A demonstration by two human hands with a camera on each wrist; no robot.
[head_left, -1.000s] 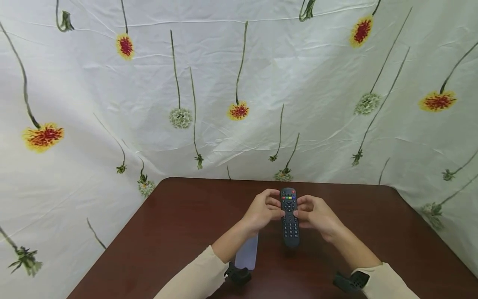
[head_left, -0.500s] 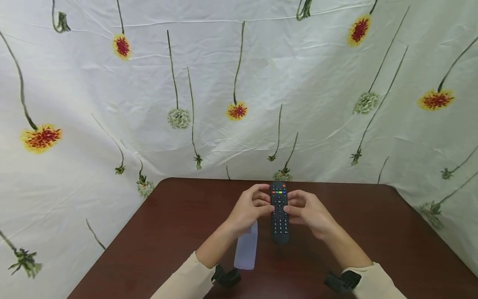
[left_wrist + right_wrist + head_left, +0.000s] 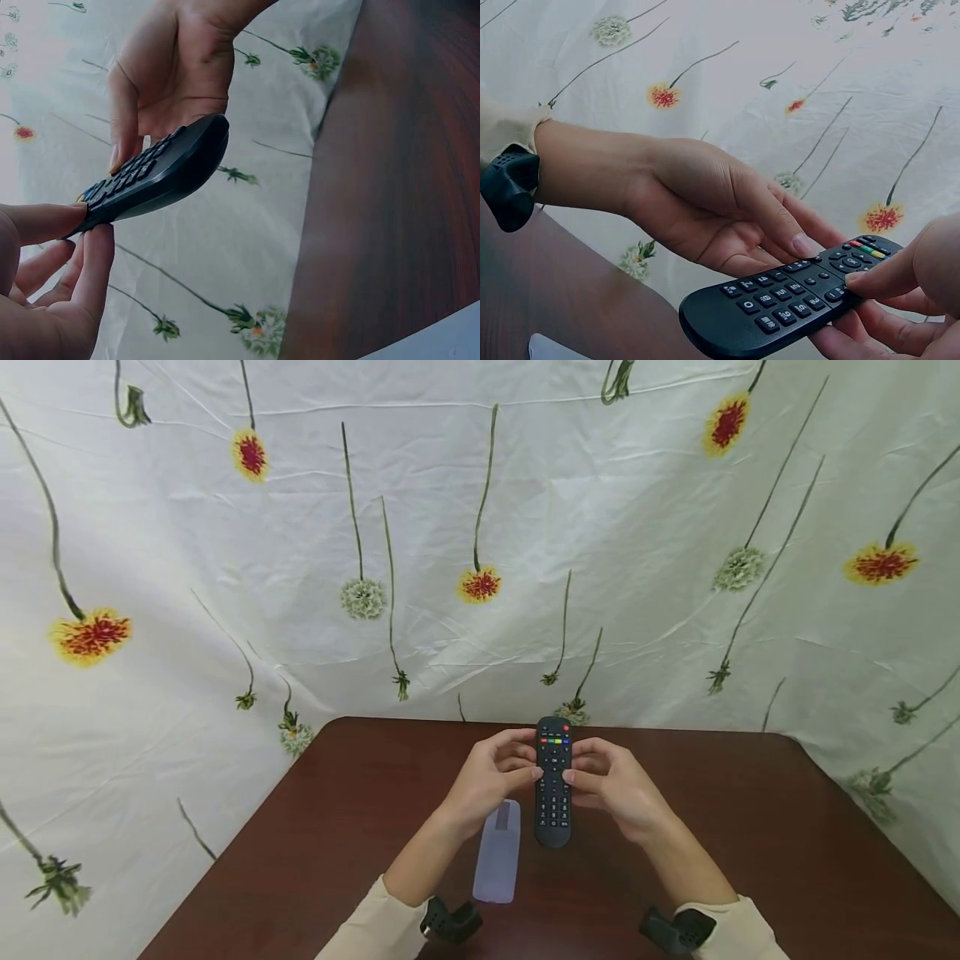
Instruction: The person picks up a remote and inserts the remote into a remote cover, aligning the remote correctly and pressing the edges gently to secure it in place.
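Two grips: near the far end of the pale case [image 3: 497,862], with the left hand [image 3: 484,782], pinching one edge of the black remote control [image 3: 553,795] between thumb and fingers. Held aloft and tilted, just right of the case. Farther right of the case, pinching the opposite edge likewise with the right hand [image 3: 619,788].
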